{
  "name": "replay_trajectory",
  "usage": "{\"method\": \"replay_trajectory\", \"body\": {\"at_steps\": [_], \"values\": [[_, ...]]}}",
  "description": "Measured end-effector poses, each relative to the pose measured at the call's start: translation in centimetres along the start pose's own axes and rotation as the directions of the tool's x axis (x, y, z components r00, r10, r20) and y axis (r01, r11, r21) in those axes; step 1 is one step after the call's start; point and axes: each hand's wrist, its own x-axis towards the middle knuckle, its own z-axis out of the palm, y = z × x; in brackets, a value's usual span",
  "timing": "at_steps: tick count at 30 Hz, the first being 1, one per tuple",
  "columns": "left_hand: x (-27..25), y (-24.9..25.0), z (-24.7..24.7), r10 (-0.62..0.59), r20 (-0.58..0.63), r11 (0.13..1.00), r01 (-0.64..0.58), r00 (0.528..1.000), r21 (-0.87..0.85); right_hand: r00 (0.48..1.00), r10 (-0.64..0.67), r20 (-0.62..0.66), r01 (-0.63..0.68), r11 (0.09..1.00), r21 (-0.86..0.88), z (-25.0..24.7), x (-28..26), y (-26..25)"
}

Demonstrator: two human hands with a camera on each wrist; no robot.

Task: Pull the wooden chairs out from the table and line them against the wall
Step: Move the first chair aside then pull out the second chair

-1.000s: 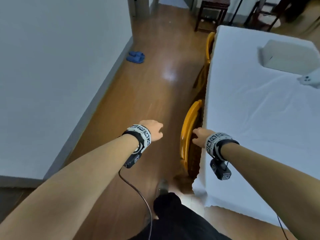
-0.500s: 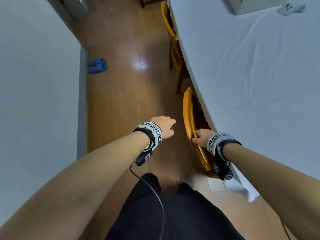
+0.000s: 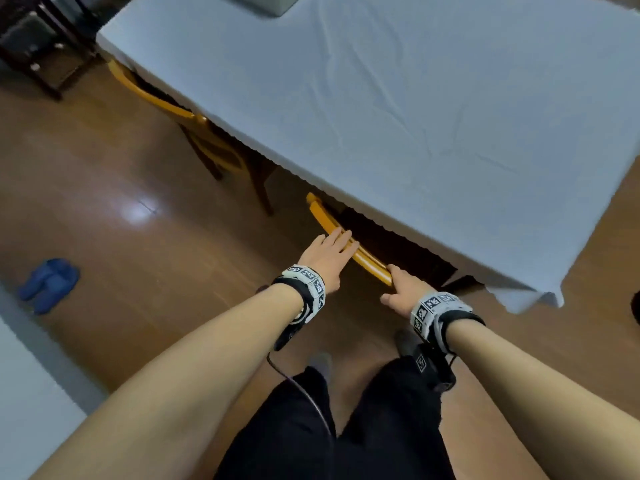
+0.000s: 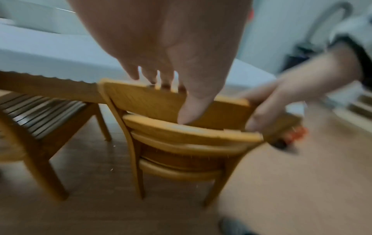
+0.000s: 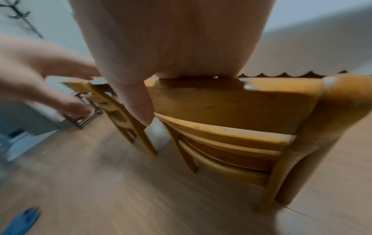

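Cloth-covered table (image 3: 415,116), two wooden chairs (image 3: 325,216) tucked, right hand (image 3: 405,292) apparently gripping top rail, left hand (image 3: 327,252) flat, open

Open wooden floor (image 3: 131,237) lies behind the near chair (image 3: 349,249), between the desk (image 3: 415,109) and the white wall (image 3: 31,403) at the left. The chair seat sits tucked under the desk; the scalloped edge of the tablecloth (image 4: 50,77) hangs just beyond the top rail, leaving a narrow gap where the fingers (image 4: 161,79) of the left hand (image 3: 327,256) reach over. The right hand (image 3: 403,294) occupies the rail's right end. A second chair (image 3: 166,102) stands just beside, also tucked under the desk. Blue slippers (image 3: 48,284) lie on the floor near the wall. Dark furniture (image 3: 38,43) stands past the far desk corner.
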Motion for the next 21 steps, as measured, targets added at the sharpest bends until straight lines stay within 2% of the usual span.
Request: {"method": "replay_trajectory", "body": {"at_steps": [2,5,11,15,21], "values": [[0.6,-0.4,1.0,0.046,-0.031,0.997,-0.043,0.998,0.071,0.999,0.032,-0.023,-0.031,0.998,0.056,0.1,-0.2,-0.1],[2.0,-0.2,1.7,0.074,-0.074,0.994,-0.067,0.995,0.09,0.995,0.086,-0.044,-0.081,0.991,0.106,0.4,-0.4,-0.2],[6.3,-0.3,1.1,0.159,-0.085,0.979,-0.146,0.984,0.142,0.982,0.118,-0.148,-0.106,0.99,0.088,1.6,0.1,-0.1],[7.8,-0.2,0.8,0.131,-0.021,0.972,-0.125,0.991,0.199,0.974,0.143,-0.178,-0.137,0.989,0.047,2.1,0.8,0.1],[7.0,0.0,1.8,0.127,-0.079,0.975,-0.109,0.989,0.195,0.975,0.145,-0.166,-0.143,0.989,0.025,2.8,0.6,0.1]]}}
